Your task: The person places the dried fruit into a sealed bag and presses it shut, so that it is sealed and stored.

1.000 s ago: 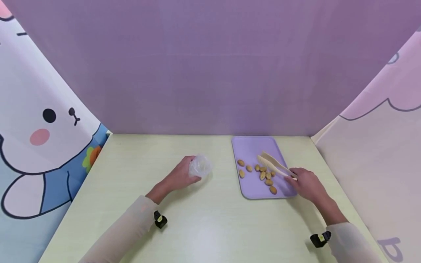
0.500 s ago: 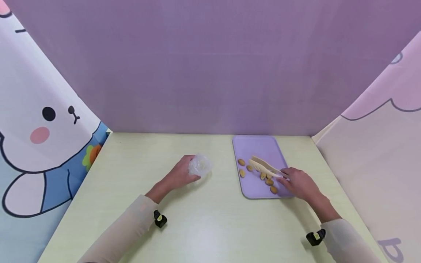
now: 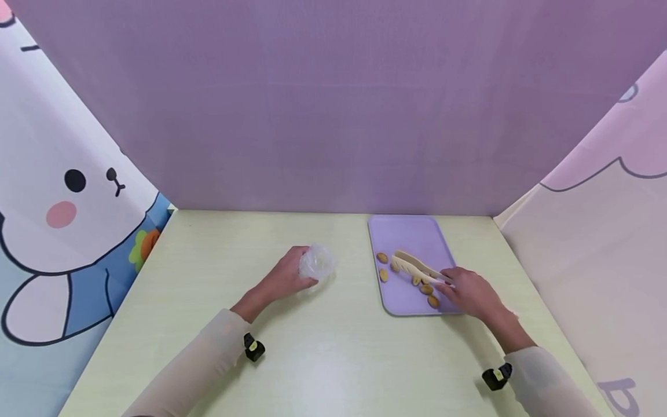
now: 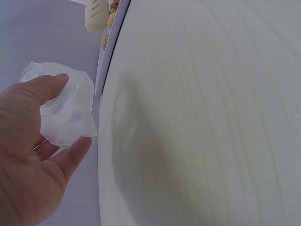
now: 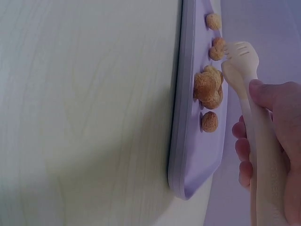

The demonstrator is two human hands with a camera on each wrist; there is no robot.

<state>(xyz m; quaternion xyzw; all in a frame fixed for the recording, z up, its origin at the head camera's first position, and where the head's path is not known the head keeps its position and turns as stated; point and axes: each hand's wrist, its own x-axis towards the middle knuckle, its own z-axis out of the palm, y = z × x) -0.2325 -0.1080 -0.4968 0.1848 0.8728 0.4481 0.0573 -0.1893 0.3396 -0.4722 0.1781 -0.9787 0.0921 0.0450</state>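
My left hand holds a clear, crinkled plastic bag above the table; in the left wrist view the thumb lies on one side of the bag and fingers on the other. With my right hand I grip beige tongs, thumb along one arm and fingers around the other. Their tips hang over the left part of a lilac tray. Several brown, wrinkled nuts, walnut-like, lie on it. The tips are at one nut; whether they pinch it I cannot tell. Some nuts are partly hidden.
The tray stands at the right on a pale wooden table. A purple backdrop rises behind the table's far edge. Printed cloths hang at left and right. A small black device sits at each wrist.
My right hand has moved left with the tongs, from over the nut cluster to nuts near the tray's left side. The tong tips have come closer together. My left hand and the bag have stayed put.
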